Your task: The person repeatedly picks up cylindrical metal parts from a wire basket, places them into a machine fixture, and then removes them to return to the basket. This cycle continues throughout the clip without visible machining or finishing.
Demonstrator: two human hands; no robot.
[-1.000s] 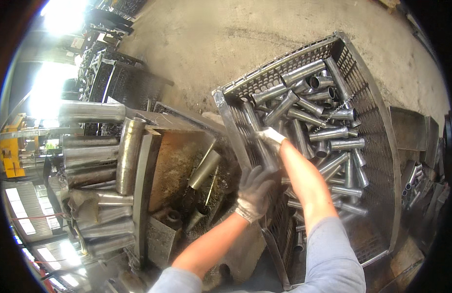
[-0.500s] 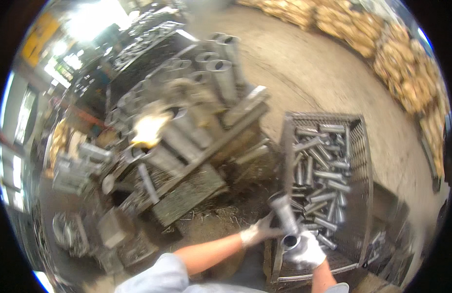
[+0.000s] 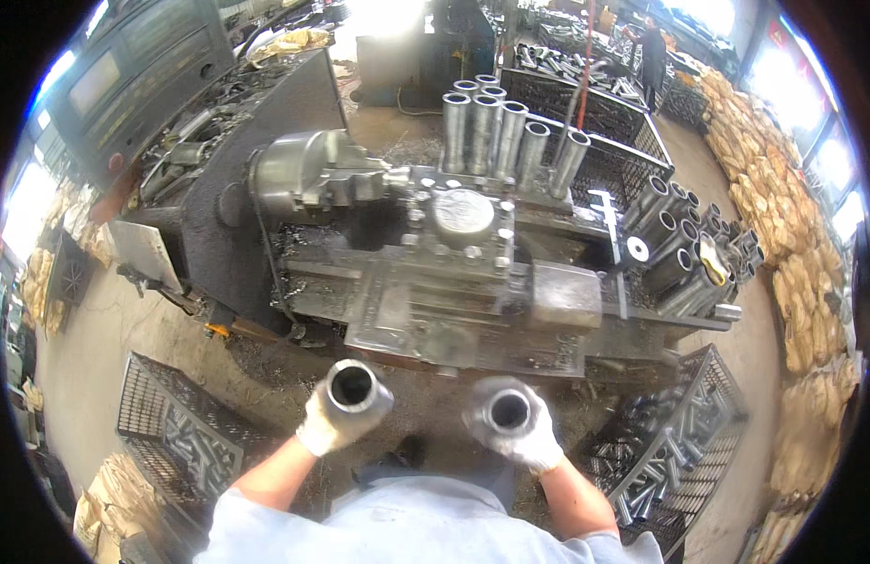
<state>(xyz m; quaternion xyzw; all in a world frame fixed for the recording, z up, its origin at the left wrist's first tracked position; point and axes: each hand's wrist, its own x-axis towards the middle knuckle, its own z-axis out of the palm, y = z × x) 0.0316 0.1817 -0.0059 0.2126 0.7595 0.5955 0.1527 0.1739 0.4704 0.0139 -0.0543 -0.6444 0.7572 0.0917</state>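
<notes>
My gloved left hand (image 3: 316, 429) is closed around a metal tube (image 3: 377, 400), its dark open end facing up. A second metal tube (image 3: 480, 402) sits in my gloved right hand (image 3: 540, 446), held upright in the same manner and slightly blurred. Both tubes are in the air in front of my body, apart from each other. Beyond them stands a lathe, with its chuck (image 3: 292, 175) on the left and a bolted tool post (image 3: 463, 214) in the middle. Neither tube touches the machine.
Several tubes (image 3: 482, 136) stand upright behind the tool post, and more (image 3: 665, 273) lean at the right beside a caliper (image 3: 608, 218). Mesh bins (image 3: 139, 414) with metal pieces flank me; the right bin (image 3: 712, 451) is fuller. Stacked sacks (image 3: 778, 216) line the right side. A person (image 3: 651, 61) stands far back.
My view has swung left from the right bin to the lathe. My hands, close together over that bin's edge with two tubes before, are now apart, one tube in each.
</notes>
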